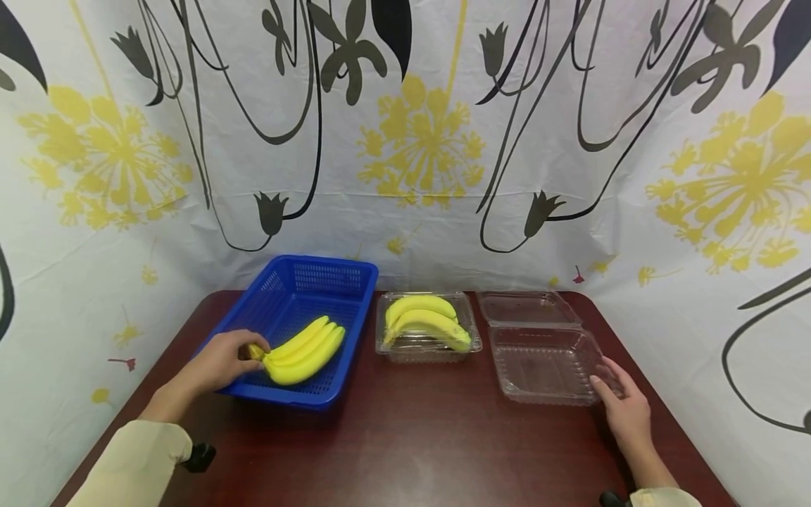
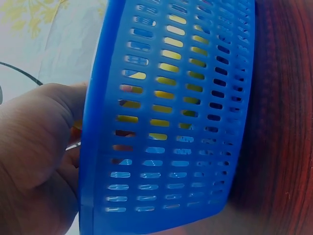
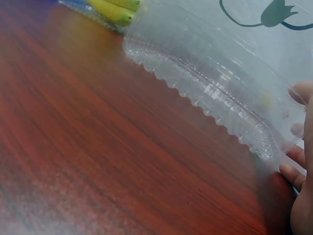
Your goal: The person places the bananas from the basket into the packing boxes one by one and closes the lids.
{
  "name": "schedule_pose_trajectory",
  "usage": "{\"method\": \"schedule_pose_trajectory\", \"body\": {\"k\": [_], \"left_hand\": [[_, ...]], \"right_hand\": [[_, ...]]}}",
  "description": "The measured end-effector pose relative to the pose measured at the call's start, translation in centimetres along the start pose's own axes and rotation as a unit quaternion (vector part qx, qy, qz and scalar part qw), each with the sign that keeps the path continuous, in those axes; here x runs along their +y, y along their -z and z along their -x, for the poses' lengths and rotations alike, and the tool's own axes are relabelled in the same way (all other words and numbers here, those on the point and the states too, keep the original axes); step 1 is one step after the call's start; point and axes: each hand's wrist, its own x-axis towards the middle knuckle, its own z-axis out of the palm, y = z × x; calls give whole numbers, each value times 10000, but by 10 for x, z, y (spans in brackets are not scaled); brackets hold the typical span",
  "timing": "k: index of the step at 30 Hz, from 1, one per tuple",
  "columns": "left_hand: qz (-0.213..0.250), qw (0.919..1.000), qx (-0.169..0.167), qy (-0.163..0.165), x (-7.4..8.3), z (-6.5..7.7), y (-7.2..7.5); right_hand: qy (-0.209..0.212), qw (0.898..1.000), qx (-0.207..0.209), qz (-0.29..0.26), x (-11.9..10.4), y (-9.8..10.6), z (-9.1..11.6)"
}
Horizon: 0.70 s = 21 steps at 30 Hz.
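My left hand (image 1: 229, 358) pinches the stem of a bunch of bananas (image 1: 306, 354) inside the blue basket (image 1: 355, 331). In the left wrist view, the basket wall (image 2: 100, 122) partly hides that hand, and yellow shows through its slots. At the right, my right hand (image 1: 626, 408) grips the near right corner of an open clear plastic container (image 1: 548, 366), thumb at the rim and fingers along the outer side. The right wrist view shows the fingers (image 3: 293, 176) against the container's end wall. Its hinged lid (image 1: 529, 308) lies folded back behind it.
Between basket and open container stands another clear container (image 1: 383, 338) with bananas (image 1: 421, 320) inside, its lid apparently down. All rest on a dark red wooden table (image 1: 418, 436). A patterned cloth (image 1: 418, 239) hangs behind the table and along both sides.
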Motion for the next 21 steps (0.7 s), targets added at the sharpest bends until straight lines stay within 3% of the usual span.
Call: {"method": "schedule_pose_trajectory", "body": {"k": [6, 21], "left_hand": [[91, 9994, 318, 60, -1, 4, 3], [114, 9962, 865, 5, 7, 4, 4]], "right_hand": [[254, 9992, -284, -84, 0, 0, 2], [544, 9979, -303, -173, -7, -14, 15]]}}
